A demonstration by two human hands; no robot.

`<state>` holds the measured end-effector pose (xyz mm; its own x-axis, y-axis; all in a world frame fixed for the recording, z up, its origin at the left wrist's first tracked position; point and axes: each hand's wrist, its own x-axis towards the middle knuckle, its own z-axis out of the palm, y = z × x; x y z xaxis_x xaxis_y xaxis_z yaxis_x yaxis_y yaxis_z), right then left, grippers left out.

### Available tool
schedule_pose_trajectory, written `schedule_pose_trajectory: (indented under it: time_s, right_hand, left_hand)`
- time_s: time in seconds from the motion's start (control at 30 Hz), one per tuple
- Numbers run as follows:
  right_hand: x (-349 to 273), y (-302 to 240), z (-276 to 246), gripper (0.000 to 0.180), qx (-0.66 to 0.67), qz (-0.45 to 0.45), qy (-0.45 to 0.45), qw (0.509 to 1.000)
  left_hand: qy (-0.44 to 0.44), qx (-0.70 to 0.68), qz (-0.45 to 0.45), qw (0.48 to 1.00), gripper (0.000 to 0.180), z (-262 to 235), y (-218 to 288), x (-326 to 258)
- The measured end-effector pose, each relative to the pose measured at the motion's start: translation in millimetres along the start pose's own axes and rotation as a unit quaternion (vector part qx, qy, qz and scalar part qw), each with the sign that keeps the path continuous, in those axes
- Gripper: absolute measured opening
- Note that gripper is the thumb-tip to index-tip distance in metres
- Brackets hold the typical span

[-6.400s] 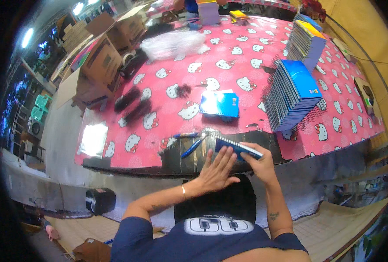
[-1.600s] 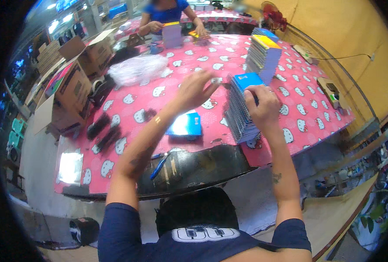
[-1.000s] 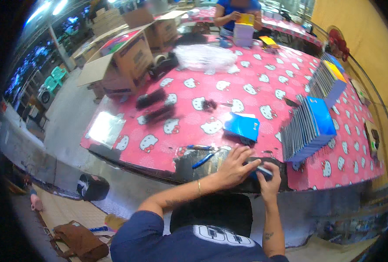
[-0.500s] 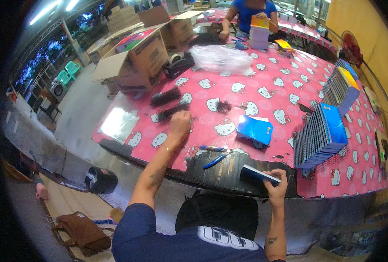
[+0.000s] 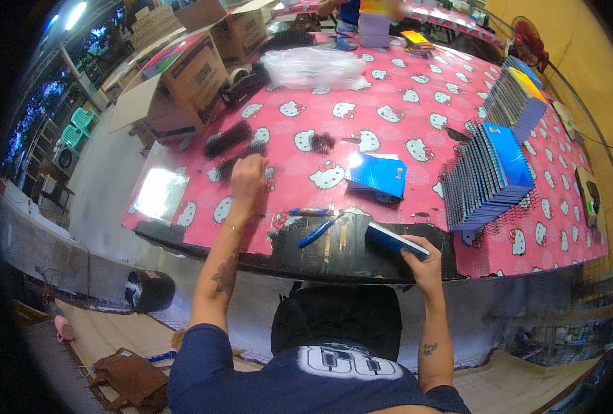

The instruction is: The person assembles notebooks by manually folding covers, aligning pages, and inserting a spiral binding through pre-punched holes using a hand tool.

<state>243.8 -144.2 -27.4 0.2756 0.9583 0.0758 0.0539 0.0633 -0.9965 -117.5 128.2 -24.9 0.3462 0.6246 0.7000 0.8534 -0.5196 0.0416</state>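
Observation:
My left hand [image 5: 249, 174] reaches over the table with its fingers curled down at the end of a black bundle of spiral binding coils [image 5: 224, 169]; its fingertips are hidden, so I cannot see what is between them. A second coil bundle [image 5: 228, 140] lies just beyond. My right hand [image 5: 422, 257] grips a thin notebook [image 5: 388, 239] by its right end, thumb on top, tilted over the bare black table edge. Pliers with blue handles [image 5: 315, 234] lie between my hands. A few blue-covered notebooks [image 5: 377, 175] are piled beyond the right hand.
Rows of coil-bound blue notebooks [image 5: 486, 181] stand at the right. A small coil clump [image 5: 322, 143] lies mid-table, a shiny clear sheet [image 5: 160, 195] at the left. Farther off are a plastic bag [image 5: 313, 67], open cardboard boxes [image 5: 192, 83] and another person [image 5: 348, 17].
The whole view has shifted, so the table sits higher and farther left. My left hand stays at the coils, and my right hand still holds the notebook.

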Motion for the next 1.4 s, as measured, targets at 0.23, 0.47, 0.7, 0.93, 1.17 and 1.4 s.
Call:
schedule_pose_trajectory:
  time_s: [0.23,0.47,0.7,0.93,1.17,1.4]
  right_hand:
    - [-0.1,1.9,0.9,0.024,0.01,0.01,-0.008,1.0]
    - [0.4,0.4,1.8,0.025,0.017,0.021,-0.019,0.999]
    - [2.0,6.3,2.4,0.025,0.015,0.012,0.003,1.0]
    - [3.4,2.6,5.0,0.024,0.006,0.014,0.009,1.0]
    - [4.2,14.2,-1.0,0.023,0.0,-0.001,-0.007,1.0]
    - [3.0,6.2,0.2,0.024,0.015,-0.001,-0.022,1.0]
  left_hand:
    - [-0.071,-0.028,-0.069,0.995,0.018,-8.0,10.0,-23.8]
    - [-0.029,-0.034,-0.056,0.997,0.02,-8.2,15.5,-14.2]
    - [-0.089,-0.26,-0.034,0.961,0.019,-42.1,129.5,-22.5]
    - [-0.104,-0.425,-0.043,0.898,0.022,-64.7,195.9,-43.9]
    - [-0.146,-0.385,-0.036,0.911,0.02,-60.5,189.3,-34.7]
    - [-0.214,-0.405,0.125,0.88,0.022,-52.7,177.9,-1.6]
